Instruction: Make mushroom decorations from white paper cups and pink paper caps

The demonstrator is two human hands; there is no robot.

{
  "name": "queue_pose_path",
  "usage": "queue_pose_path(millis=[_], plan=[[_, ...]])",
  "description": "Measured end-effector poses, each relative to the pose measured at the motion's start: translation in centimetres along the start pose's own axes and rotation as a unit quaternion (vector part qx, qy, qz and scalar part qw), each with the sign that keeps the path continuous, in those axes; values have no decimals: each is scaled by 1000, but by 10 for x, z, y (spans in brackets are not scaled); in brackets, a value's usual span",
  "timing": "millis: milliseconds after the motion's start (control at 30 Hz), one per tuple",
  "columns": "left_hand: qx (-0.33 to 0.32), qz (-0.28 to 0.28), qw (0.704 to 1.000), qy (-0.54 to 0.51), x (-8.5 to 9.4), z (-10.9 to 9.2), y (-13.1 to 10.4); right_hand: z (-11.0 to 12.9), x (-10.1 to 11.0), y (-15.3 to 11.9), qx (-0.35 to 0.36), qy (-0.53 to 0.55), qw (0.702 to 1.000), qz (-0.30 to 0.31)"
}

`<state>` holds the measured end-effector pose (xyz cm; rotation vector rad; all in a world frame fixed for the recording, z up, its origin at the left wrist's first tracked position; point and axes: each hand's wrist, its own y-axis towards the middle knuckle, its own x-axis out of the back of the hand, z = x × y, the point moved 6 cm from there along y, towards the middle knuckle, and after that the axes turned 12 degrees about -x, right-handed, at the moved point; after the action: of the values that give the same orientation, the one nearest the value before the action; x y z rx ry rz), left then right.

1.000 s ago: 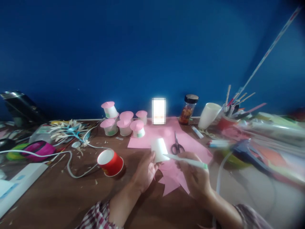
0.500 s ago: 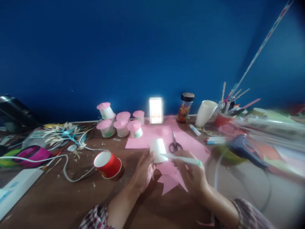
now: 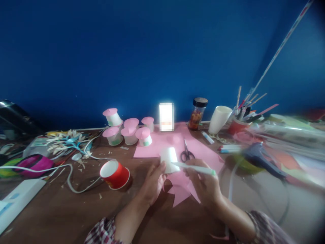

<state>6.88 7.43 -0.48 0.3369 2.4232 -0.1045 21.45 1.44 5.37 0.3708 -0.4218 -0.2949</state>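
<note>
Brown worktop (image 3: 83,210) — two hands working
Left grip (image 3: 155,178) clamping a white cup (image 3: 168,160) — right (image 3: 203,181) pinching a pen (image 3: 196,167).

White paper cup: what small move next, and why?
I'd probably draw the white, green-ended marker lightly along the white paper cup: the right hand holds it with its tip at the cup's side, and the left hand holds the cup.

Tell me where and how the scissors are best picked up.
Best by the dark handle loops, probably from above and the near side: the scissors lie on the pink paper, loops toward the camera, blades pointing at the blue wall. The right hand and its pen crowd the loops' near right.
</note>
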Motion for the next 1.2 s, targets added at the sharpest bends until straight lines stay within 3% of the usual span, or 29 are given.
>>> queue_pose_path(millis=[267, 1200], plan=[[13, -21, 1000, 1, 3, 3, -1, -1, -1, 1, -4, 5, 1000, 2], [-4, 5, 1000, 0, -5, -3, -1, -1, -3, 4, -23, -31, 999, 13]])
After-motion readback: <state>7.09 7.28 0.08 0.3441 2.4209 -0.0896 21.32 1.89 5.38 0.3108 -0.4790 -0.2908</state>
